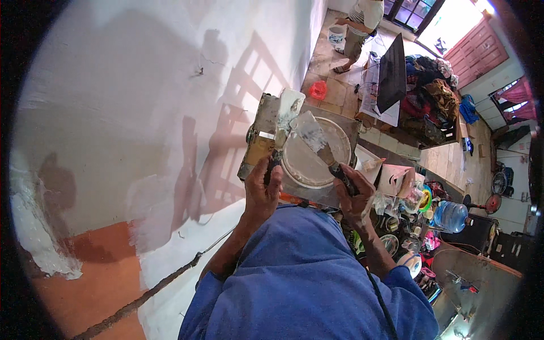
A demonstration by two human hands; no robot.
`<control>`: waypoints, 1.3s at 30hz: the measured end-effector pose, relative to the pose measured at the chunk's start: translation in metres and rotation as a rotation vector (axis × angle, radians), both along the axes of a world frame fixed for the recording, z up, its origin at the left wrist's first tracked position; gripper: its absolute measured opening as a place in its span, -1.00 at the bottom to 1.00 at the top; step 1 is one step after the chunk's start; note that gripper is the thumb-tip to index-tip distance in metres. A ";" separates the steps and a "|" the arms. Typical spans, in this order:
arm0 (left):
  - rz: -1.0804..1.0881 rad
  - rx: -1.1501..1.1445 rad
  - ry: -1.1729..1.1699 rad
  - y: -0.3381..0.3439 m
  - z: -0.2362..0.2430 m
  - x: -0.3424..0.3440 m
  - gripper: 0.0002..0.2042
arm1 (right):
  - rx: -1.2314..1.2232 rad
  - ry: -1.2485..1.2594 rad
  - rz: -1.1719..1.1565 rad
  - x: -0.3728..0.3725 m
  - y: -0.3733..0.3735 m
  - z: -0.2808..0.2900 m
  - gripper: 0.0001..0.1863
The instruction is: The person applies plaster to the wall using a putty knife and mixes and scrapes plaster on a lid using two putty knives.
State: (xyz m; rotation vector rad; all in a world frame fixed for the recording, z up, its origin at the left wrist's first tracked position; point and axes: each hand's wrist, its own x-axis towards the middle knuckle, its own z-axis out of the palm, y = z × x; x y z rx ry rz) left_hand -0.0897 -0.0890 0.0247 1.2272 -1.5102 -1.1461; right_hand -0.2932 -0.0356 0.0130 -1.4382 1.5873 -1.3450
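My left hand (263, 190) is closed around the dark handle of a putty knife (290, 107), whose broad blade is loaded with white putty. In my right hand (356, 195) is a second putty knife (310, 131), its smeared metal blade angled up and left over an open tub (343, 136). Off-white putty (300, 161) fills the tub. The two blades are close to each other above its far left side; whether they touch I cannot tell. Under the tub is a worn metal-and-wood surface (255, 156), close to the wall.
The wall (136, 113) at left has white patches and a crack (153, 292) low down. Far off, a person (362, 22) holds a white bucket (337, 35). A red plastic bag (318, 89), a television (392, 73), piled clothes (442, 96) and a blue water jug (451, 217) stand or lie around.
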 end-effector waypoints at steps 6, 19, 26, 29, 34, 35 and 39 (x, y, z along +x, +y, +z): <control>-0.029 -0.312 -0.473 -0.014 0.008 0.024 -0.67 | -0.111 0.032 0.008 -0.002 -0.018 -0.008 -0.70; -0.147 -0.505 -0.930 -0.035 0.029 0.055 -0.59 | -0.028 0.073 0.225 -0.037 -0.048 0.005 -0.68; -0.109 -0.462 -0.894 -0.028 0.016 0.058 -0.57 | -0.018 0.016 0.147 -0.035 -0.038 0.008 -0.68; -0.098 -0.469 -0.842 -0.025 0.013 0.058 -0.58 | -0.024 0.120 0.116 -0.032 -0.036 0.008 -0.68; -0.028 -0.423 -0.794 -0.014 0.007 0.065 -0.61 | -0.151 0.079 0.160 -0.033 -0.039 0.003 -0.67; -0.020 -0.390 -0.758 -0.012 0.006 0.067 -0.62 | -0.171 0.108 0.160 -0.033 -0.043 0.003 -0.66; 0.045 -0.196 -0.562 0.013 0.002 0.072 -0.69 | -0.111 0.142 0.109 -0.025 -0.052 0.011 -0.65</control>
